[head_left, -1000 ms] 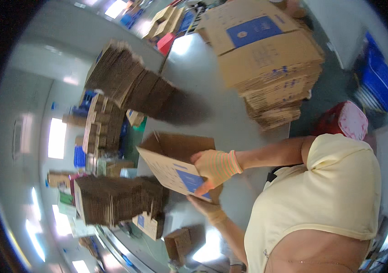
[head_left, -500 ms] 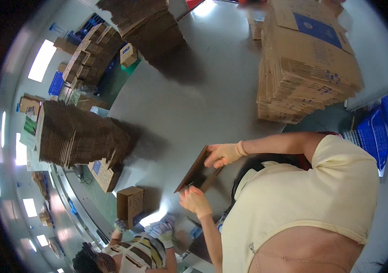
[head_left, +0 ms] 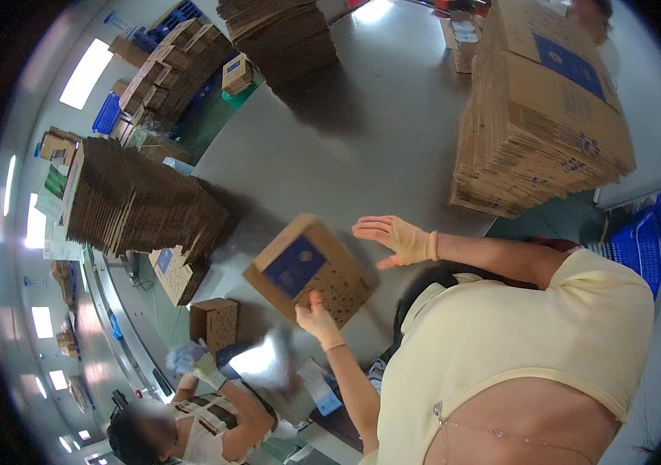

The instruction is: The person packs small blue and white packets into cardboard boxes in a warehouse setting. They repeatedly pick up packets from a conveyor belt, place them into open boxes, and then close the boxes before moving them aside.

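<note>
A brown cardboard box [head_left: 346, 283] with a blue panel and small printed marks is tilted above the grey table, left of my body. My left hand [head_left: 317, 319] grips its lower edge, the thumb lying on the printed face and the fingers hidden behind. Just beyond the box's far right side, my right hand [head_left: 398, 239] is held with its fingers spread and nothing in it. Both hands wear thin, pale orange gloves.
Tall stacks of flat cartons stand at the right [head_left: 536, 132], the back [head_left: 280, 39] and the left [head_left: 140, 198]. A co-worker's gloved hands [head_left: 195, 363] are at the lower left beside another box [head_left: 214, 324]. Blue crates [head_left: 636, 248] stand at the far right.
The box has turned so its blue-panelled face shows. My right hand has come off it and opened, while my left hand keeps hold. The co-worker's hands have moved closer together.
</note>
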Action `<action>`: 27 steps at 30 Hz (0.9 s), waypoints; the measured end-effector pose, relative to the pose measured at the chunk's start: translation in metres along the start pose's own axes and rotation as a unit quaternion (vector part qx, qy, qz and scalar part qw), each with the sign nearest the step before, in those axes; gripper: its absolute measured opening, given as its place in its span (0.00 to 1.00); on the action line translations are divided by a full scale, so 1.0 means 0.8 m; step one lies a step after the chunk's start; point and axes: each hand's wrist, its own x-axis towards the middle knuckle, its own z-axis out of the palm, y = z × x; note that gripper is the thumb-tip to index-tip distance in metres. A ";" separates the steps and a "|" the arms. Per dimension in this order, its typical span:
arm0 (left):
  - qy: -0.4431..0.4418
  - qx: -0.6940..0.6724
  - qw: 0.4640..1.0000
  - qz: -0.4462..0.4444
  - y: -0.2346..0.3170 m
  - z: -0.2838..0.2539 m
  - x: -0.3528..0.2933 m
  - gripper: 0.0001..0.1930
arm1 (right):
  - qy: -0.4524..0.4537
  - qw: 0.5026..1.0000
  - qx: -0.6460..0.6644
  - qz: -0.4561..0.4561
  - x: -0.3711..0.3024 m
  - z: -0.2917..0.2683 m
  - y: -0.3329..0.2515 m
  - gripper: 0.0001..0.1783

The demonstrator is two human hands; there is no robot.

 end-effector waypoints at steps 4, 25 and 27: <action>-0.196 -0.491 0.797 -0.292 -0.084 0.005 -0.008 0.35 | -0.199 0.960 -0.067 -0.187 0.000 -0.008 0.005 0.25; 0.062 0.004 0.981 -0.185 -0.091 -0.005 -0.026 0.13 | -0.439 0.882 -0.093 -0.144 0.001 0.130 -0.062 0.09; 0.099 -0.051 0.969 -0.219 -0.097 0.006 -0.026 0.13 | -0.436 0.877 -0.113 -0.169 0.006 0.122 -0.063 0.08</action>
